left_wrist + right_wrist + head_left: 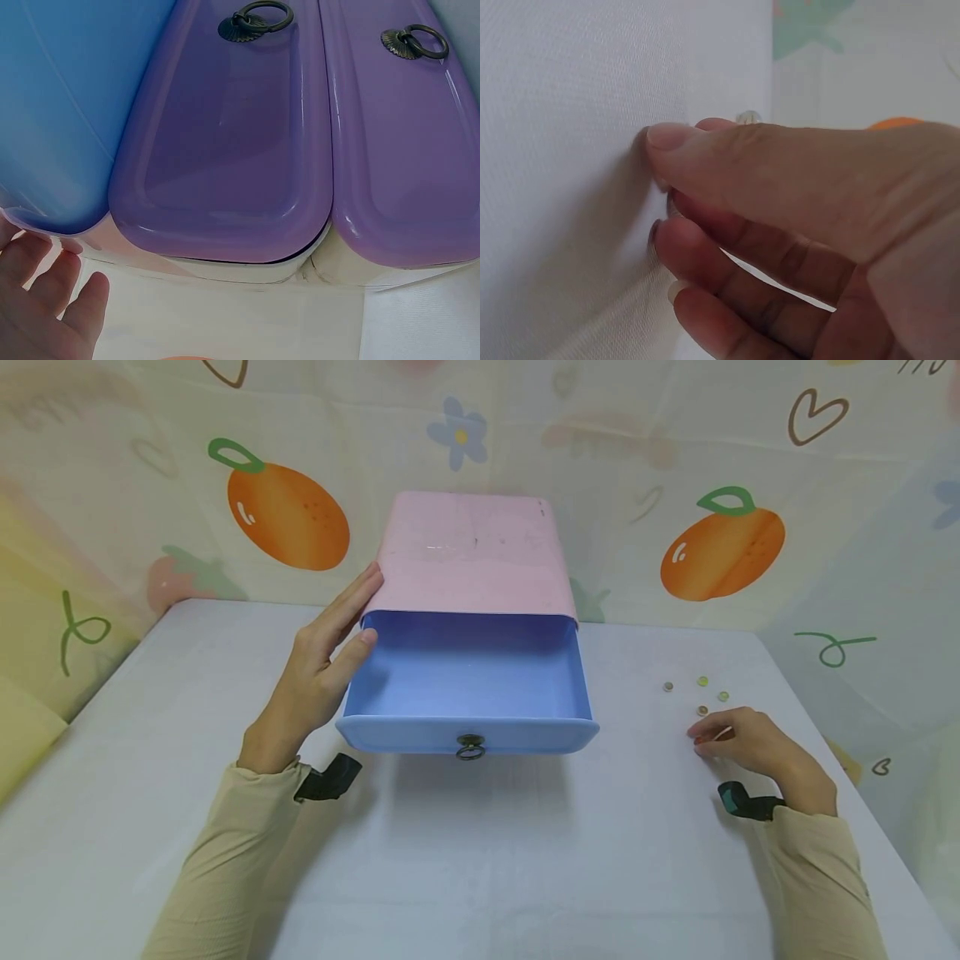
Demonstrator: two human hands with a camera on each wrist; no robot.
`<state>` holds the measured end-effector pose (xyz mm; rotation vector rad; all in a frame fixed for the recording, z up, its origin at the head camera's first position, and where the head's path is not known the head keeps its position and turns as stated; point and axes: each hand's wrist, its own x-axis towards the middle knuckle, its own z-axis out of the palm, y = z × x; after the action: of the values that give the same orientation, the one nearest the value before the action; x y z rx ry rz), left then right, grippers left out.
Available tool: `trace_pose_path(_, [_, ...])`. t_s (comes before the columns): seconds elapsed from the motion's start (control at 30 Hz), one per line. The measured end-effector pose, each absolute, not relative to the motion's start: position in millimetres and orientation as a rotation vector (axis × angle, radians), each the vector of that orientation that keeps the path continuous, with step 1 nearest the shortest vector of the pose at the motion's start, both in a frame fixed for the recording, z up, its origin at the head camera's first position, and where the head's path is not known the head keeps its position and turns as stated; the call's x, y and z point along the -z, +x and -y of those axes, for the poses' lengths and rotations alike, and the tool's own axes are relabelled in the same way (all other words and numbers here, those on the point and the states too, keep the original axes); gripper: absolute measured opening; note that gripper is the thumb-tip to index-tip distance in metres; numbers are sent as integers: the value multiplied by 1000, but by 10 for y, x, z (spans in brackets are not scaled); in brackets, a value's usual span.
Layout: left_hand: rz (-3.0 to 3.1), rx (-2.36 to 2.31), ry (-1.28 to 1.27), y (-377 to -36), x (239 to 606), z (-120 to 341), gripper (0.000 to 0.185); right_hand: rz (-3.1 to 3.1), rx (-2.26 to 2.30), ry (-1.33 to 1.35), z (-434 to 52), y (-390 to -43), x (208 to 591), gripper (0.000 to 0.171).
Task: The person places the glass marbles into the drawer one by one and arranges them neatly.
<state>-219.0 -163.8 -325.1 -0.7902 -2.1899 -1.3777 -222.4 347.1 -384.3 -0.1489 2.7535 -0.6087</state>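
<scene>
A small drawer chest with a pink top (480, 556) stands at the back middle, its blue top drawer (468, 735) pulled out and bare inside. My left hand (311, 672) rests along the chest's left side, fingers extended, thumb at the drawer's edge. The left wrist view shows two closed purple drawers (232, 150) with ring pulls. At the right, my right hand (750, 747) is down at the cloth, thumb and fingers together around a tiny red piece (697, 741), mostly hidden. Several small round beads (702, 681) lie just beyond its fingertips.
A white cloth (480, 877) covers the table. Behind it hangs a printed curtain (510, 443) with oranges and flowers, close to the back of the chest. The drawer's ring pull (470, 747) juts toward me.
</scene>
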Motion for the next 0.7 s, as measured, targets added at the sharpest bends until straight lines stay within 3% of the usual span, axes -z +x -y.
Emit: trace_pose_path(0.7, [2193,1391,-782,-2196,3257,1641,53,-2863,655,-259,-3300,-2211,3833,30])
